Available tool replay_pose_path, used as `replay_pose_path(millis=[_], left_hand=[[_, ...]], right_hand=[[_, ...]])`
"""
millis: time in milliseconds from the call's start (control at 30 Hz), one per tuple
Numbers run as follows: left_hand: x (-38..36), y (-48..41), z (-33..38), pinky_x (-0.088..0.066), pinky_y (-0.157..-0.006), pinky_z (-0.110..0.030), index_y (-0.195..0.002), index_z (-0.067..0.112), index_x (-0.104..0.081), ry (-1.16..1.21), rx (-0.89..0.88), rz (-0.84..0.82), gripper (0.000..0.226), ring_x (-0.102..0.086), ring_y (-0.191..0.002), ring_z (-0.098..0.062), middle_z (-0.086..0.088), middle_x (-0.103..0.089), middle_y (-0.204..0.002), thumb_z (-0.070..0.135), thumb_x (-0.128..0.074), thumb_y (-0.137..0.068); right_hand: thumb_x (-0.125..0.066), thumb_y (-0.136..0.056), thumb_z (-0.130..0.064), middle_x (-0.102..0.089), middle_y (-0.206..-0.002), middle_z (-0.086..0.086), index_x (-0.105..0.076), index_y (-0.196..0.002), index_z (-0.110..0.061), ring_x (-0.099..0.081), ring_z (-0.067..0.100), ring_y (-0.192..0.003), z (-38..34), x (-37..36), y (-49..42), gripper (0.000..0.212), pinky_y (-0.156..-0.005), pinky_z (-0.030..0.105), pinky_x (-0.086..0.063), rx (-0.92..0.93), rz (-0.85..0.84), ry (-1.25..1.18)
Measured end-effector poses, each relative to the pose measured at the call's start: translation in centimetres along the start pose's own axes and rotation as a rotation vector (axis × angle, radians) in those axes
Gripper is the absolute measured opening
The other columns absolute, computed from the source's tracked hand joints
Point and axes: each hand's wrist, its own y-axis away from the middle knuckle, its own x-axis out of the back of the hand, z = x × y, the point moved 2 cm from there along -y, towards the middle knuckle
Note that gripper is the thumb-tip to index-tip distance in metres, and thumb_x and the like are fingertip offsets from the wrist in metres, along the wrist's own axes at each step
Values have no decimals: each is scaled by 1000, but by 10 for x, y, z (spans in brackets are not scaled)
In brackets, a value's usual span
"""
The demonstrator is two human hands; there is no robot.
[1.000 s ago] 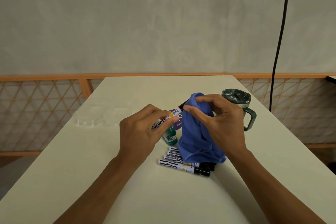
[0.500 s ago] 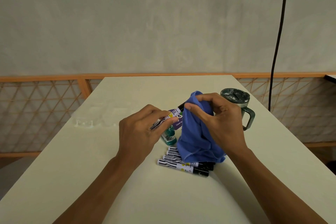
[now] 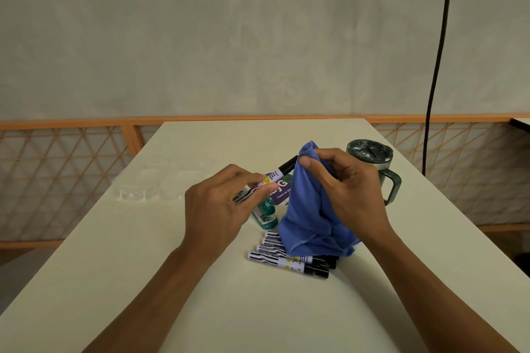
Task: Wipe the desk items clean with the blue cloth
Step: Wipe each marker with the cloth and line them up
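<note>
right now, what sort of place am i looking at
Probably a plain workroom or office corner: a long pale desk holding markers and a lidded mug, a bare plaster wall behind, and an orange lattice railing alongside.

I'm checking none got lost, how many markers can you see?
5. One marker is held in the left hand; four markers lie side by side on the table, partly under the blue cloth, which may hide more.
</note>
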Motion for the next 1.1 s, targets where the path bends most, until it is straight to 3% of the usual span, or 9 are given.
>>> replay_pose_path(millis=[100, 200, 367, 633, 867, 1000, 1100], left_hand=[[-2, 0, 1, -58, -57, -30, -101, 15, -84, -11, -16, -3, 31, -75, -84, -11, 2, -80, -97, 44, -84, -90], [-3, 1, 1, -58, -60, -29, -101, 14, -84, -13, -38, -8, 30, -72, -78, -12, 1, -79, -95, 41, -87, -88], [-6, 3, 8, -57, -59, -30, -101, 13, -83, -51, -127, 4, 31, -70, -74, -16, 0, -77, -90, 43, -82, -93], [-6, 3, 11, -57, -58, -30, -100, 12, -83, -24, -106, 10, 32, -70, -74, -15, -1, -77, -90, 43, -81, -94], [-6, 3, 11, -57, -58, -31, -101, 13, -84, -30, -107, 9, 31, -70, -73, -16, 0, -78, -90, 43, -83, -93], [-6, 3, 7, -60, -59, -31, -102, 11, -83, -26, -119, 0, 35, -73, -76, -17, -2, -79, -92, 44, -81, -93], [-5, 3, 8, -59, -59, -31, -100, 11, -84, -8, -105, 0, 32, -72, -75, -16, -2, -78, -91, 42, -84, -91]], right_hand=[[-83, -90, -35, -79, -104, -16, -80, -113, -27, -76, 11, -99, -1, -3, 1, 24, -89, 36, -63, 8, -8, 25], [-88, -81, -42, -78, -104, -19, -77, -108, -34, -76, 9, -101, -4, -5, 3, 31, -90, 26, -61, 7, 2, 4], [-92, -76, -39, -78, -95, -18, -76, -96, -32, -75, 7, -92, -7, -3, 3, 27, -84, 17, -58, -45, 43, -43], [-86, -88, -35, -78, -102, -13, -79, -107, -20, -76, 13, -97, -6, -5, 3, 25, -89, 35, -62, 40, 76, 57], [-93, -76, -45, -77, -105, -12, -76, -109, -21, -75, 13, -101, -6, -5, 5, 44, -91, 32, -62, 43, 40, 53], [-88, -83, -44, -77, -99, -12, -77, -104, -22, -75, 16, -94, -6, -4, 3, 33, -86, 38, -63, 22, 71, 54], [-85, -90, -36, -77, -98, -12, -78, -104, -19, -75, 15, -91, -7, -4, 2, 23, -84, 35, -61, 69, 85, 90]])
